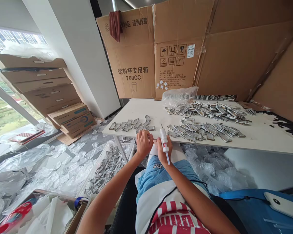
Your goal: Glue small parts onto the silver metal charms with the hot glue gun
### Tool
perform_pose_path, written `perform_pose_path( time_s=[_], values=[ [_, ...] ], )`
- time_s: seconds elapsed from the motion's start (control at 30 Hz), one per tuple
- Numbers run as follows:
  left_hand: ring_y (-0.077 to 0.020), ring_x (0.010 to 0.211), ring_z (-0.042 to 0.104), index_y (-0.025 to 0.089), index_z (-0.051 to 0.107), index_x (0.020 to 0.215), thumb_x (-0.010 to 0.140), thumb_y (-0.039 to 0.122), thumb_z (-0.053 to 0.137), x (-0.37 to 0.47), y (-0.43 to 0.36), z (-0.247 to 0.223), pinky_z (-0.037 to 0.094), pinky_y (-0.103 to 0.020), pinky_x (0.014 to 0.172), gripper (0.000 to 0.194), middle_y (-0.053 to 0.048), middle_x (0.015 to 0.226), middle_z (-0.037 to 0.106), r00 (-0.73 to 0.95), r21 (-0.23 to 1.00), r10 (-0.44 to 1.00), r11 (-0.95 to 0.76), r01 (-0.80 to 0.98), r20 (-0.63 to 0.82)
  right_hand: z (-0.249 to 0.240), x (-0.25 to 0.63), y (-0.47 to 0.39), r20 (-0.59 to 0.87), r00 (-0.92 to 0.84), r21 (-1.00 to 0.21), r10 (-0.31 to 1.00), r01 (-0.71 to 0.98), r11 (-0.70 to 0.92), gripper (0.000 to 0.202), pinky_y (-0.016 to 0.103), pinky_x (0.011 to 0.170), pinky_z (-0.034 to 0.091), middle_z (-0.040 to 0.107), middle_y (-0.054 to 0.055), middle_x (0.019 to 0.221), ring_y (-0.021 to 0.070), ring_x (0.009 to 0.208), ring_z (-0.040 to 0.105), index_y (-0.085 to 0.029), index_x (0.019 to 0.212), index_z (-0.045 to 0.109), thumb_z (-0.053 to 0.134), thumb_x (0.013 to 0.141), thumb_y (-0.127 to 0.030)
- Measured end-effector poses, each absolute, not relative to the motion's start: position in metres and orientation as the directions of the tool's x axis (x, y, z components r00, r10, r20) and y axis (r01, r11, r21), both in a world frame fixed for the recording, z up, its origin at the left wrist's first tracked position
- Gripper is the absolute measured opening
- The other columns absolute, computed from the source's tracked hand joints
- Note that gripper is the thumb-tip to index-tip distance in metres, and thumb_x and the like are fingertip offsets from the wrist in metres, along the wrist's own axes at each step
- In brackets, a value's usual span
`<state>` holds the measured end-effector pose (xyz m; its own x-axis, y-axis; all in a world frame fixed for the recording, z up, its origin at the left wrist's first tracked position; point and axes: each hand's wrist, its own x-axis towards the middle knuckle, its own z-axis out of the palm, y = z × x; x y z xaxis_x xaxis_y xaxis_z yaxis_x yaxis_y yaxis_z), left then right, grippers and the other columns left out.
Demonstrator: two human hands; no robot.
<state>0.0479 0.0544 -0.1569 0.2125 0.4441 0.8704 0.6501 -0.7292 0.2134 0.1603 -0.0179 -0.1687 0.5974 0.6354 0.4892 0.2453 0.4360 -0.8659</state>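
My right hand (164,150) is wrapped round a white glue gun (163,138) with a thin pointed tip; a pale stick comes out of its rear end. At the table's front edge my left hand (144,143) has its fingers curled down close to a small row of grey metal-and-white looped parts (130,125); whatever may be between those fingers is hidden. Right of the glue gun spreads a larger group of the same looped parts (202,130). Behind it lies a bigger heap (215,110), partly under a clear plastic bag (179,97).
Large cardboard panels (134,58) stand behind the white table (146,105). A crate of parts (104,169) is below left, amid plastic bags on the floor. Stacked boxes (75,120) stand at left. A white power bank (283,206) lies on a blue surface at lower right.
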Motion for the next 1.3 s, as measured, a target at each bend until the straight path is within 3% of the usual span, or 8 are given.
perform_pose_path(
  time_s=[1.3],
  values=[
    [-0.0288, 0.085, 0.054, 0.029, 0.045, 0.099, 0.109, 0.015, 0.059, 0.0479, 0.0561, -0.1581, 0.042, -0.044, 0.083, 0.022, -0.005, 0.091, 0.065, 0.211, 0.188, 0.41, -0.74, 0.646, 0.887, -0.1604, 0.1587, -0.0209, 0.477, 0.618, -0.865, 0.624, 0.206, 0.457, 0.025, 0.036, 0.068, 0.045, 0.057, -0.005, 0.077, 0.02, 0.07, 0.055, -0.028, 0.087, 0.053, 0.068, 0.103, -0.039]
  ],
)
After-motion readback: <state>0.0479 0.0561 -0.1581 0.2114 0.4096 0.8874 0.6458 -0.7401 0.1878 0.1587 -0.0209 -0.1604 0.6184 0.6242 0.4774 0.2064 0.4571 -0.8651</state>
